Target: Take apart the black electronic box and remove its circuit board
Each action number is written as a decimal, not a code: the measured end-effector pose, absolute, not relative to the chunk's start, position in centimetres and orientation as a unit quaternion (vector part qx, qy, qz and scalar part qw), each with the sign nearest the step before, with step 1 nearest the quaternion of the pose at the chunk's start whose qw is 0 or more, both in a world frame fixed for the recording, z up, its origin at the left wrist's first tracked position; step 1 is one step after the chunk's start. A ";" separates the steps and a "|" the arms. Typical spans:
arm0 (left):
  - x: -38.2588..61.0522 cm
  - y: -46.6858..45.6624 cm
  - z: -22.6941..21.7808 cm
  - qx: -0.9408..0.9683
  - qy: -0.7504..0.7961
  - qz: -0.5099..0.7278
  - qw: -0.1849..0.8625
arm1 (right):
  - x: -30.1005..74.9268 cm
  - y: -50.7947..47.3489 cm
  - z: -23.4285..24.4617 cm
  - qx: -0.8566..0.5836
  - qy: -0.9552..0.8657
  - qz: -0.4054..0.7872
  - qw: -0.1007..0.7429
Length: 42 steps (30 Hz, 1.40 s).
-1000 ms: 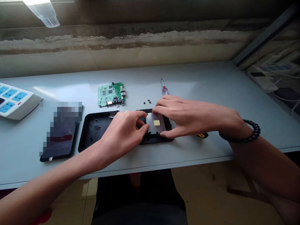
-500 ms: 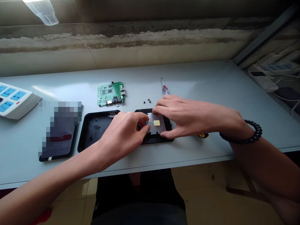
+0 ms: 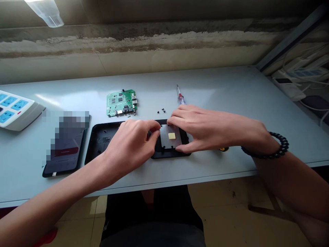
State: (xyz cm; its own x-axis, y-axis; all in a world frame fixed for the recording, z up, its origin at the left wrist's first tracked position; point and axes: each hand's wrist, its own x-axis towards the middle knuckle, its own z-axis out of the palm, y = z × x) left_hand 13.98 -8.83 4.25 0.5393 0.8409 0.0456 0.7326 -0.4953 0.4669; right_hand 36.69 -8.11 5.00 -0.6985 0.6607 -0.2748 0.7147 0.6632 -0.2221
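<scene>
A silver metal plate [image 3: 167, 140] with a small pale yellow pad [image 3: 172, 136] lies in the right-hand black plastic case half [image 3: 169, 153]. My right hand [image 3: 205, 128] spans the plate from the right, with the index finger at its far edge and the thumb at its near edge. At the plate's left edge, my left hand [image 3: 133, 139] has thumb and index finger pinched together near the far corner; whatever is between them is hidden. Under my left hand sits the other black case half [image 3: 96, 154], open side up and partly covered.
Behind the cases lie a green circuit board [image 3: 120, 103], several small black screws [image 3: 161, 110] and a screwdriver [image 3: 180, 96]. To the left are a phone [image 3: 64, 151] and a power strip [image 3: 20, 108]. A yellow-and-black object [image 3: 224, 149] shows beneath my right wrist.
My left hand has shifted slightly left and away from me, and its thumb and index finger have come closer together. My right hand stays almost still on the plate.
</scene>
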 end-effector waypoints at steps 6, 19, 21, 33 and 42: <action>14.0 -8.9 3.4 0.892 0.418 0.111 0.133 | 36.7 -8.1 5.0 0.375 0.910 -0.157 0.078; 14.1 -9.2 2.9 0.906 0.398 0.089 0.110 | 36.7 -8.1 4.9 0.378 0.906 -0.166 0.088; 14.1 -9.3 2.9 0.906 0.397 0.092 0.112 | 36.7 -8.1 4.9 0.378 0.907 -0.165 0.089; 14.1 -9.3 2.5 0.911 0.386 0.117 0.093 | 36.8 -8.1 4.9 0.373 0.908 -0.168 0.093; 14.1 -9.5 2.5 0.911 0.385 0.119 0.087 | 37.0 -8.1 5.1 0.375 0.906 -0.174 0.093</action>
State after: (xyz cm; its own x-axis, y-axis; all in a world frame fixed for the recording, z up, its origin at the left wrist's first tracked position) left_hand 14.12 -9.47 2.46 0.6759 0.7216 0.1499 0.6800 -0.6891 0.2507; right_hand 37.02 -8.12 5.07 -0.7012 0.6475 -0.2984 0.7119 0.6582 -0.2450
